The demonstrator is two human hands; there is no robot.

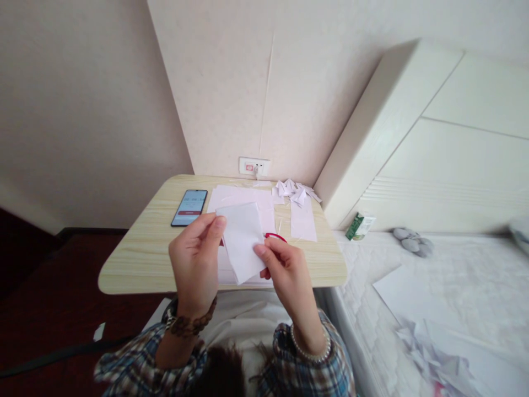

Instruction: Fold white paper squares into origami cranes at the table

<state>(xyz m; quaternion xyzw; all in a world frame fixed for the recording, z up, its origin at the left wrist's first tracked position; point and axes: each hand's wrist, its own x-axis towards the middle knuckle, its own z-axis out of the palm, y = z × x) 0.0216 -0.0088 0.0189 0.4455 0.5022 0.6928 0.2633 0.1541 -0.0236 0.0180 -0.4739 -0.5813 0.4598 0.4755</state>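
Both my hands hold a small white paper sheet (242, 240) up over the near edge of a light wooden table (140, 253). My left hand (196, 262) pinches its upper left corner, fingers closed. My right hand (285, 270) grips its lower right edge, fingers closed. Beneath the sheet, a bit of a red object (276, 236) shows on the table; I cannot tell what it is. More white paper sheets (243, 198) lie flat on the table behind.
A phone (189, 207) with a lit screen lies at the table's left. A heap of small folded paper pieces (294, 191) sits at the back right. A wall socket (253, 166) is behind. To the right is a bed with loose paper (430, 298) and a green carton (359, 226).
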